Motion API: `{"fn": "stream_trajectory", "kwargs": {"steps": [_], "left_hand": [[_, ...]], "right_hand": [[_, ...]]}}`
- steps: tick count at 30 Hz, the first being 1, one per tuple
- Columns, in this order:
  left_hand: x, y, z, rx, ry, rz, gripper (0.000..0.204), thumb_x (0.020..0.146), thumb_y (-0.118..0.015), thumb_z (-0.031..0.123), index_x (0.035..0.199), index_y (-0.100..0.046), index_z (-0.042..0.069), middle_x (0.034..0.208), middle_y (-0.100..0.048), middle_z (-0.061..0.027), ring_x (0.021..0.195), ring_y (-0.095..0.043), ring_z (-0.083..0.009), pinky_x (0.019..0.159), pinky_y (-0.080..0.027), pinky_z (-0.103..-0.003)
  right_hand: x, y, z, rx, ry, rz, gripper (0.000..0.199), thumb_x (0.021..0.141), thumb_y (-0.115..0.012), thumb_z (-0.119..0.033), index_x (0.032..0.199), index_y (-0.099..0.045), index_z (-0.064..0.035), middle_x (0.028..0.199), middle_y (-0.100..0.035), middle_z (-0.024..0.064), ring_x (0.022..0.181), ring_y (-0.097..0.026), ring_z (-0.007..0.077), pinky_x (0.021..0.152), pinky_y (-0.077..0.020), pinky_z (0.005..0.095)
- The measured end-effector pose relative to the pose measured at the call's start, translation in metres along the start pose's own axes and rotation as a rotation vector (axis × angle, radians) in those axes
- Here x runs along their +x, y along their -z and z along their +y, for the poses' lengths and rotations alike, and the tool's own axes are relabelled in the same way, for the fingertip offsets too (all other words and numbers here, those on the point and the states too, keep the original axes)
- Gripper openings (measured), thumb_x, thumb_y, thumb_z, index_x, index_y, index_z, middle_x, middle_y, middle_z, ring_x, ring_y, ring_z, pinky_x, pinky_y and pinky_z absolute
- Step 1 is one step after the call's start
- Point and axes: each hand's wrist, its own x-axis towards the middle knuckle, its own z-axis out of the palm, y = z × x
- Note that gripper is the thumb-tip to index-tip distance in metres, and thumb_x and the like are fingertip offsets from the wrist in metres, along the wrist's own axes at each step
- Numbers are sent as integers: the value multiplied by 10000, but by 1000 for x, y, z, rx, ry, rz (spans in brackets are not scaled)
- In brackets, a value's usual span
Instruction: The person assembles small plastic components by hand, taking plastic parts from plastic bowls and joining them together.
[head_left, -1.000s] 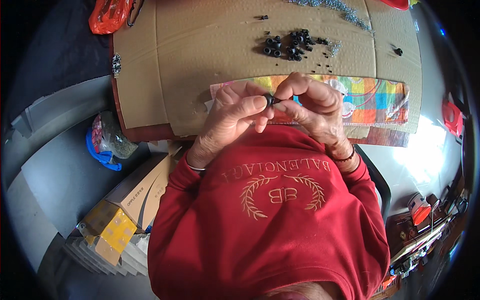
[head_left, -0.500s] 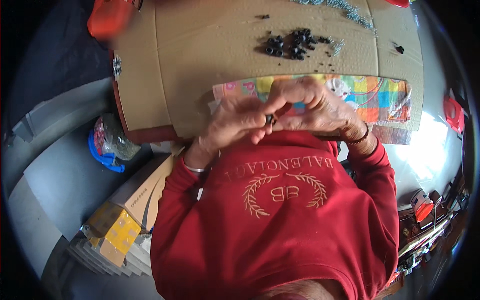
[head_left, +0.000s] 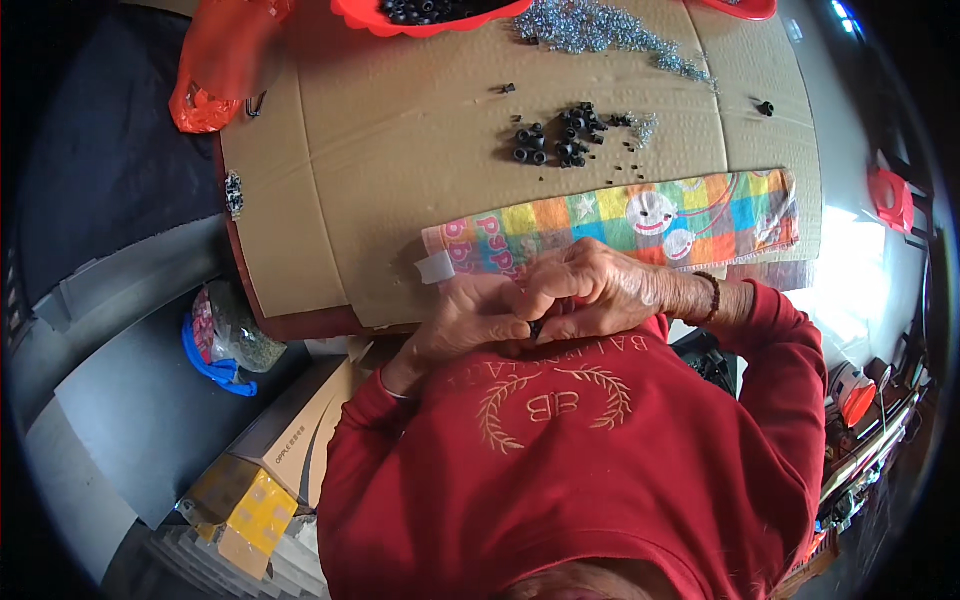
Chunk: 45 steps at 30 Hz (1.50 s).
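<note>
Left hand [head_left: 470, 325] and right hand [head_left: 600, 290] press together at chest height, just off the near edge of the cardboard sheet [head_left: 400, 150], fingertips pinched on a small black part [head_left: 537, 327], mostly hidden so its shape is unclear. Colourful cloth [head_left: 620, 225] lies just beyond the hands. Loose black parts [head_left: 560, 140] sit farther up the cardboard, well apart.

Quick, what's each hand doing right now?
Left hand: closed, pinching a small black part.
Right hand: closed on the same small black part.
</note>
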Motion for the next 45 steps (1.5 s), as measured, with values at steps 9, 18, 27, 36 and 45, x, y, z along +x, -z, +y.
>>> {"fn": "stream_trajectory", "kwargs": {"steps": [9, 18, 27, 36, 45], "left_hand": [[3, 0, 3, -250, -140, 35, 143, 816, -648, 109, 853, -554, 7, 711, -611, -73, 593, -566, -85, 536, -461, -201], [-6, -4, 14, 152, 23, -173, 144, 783, -691, 80, 852, -592, 3, 756, -575, 9, 724, -494, -42, 622, -395, -196], [5, 4, -11, -426, -156, 76, 157, 861, -566, 84, 993, -548, -1, 880, -624, -99, 648, -571, -110, 525, -451, -207], [20, 7, 9, -286, -368, 187, 182, 887, -509, 170, 951, -544, 4, 765, -608, -87, 587, -535, -116, 496, -413, -232], [36, 9, 12, 471, -565, 614, 114, 850, -583, 122, 914, -569, 29, 759, -579, 2, 648, -515, -49, 577, -419, -184]], "right_hand": [[10, 3, -16, 248, -231, 163, 210, 755, -698, -95, 939, -628, -25, 811, -601, 61, 725, -580, 170, 601, -433, 280], [-1, -15, -25, 4, -47, 81, 150, 747, -669, -17, 886, -618, -44, 825, -620, 82, 794, -605, 237, 710, -474, 330], [8, -13, 3, -1, -176, 304, 168, 793, -642, -43, 942, -574, -4, 818, -602, 78, 749, -606, 177, 656, -460, 287], [22, -30, 2, -161, -96, 767, 199, 752, -623, 51, 949, -611, 29, 810, -594, 103, 714, -555, 177, 642, -439, 284], [-3, -15, 5, -452, -86, 794, 238, 743, -633, 4, 976, -582, 12, 823, -561, 98, 754, -560, 242, 662, -454, 338]]}}
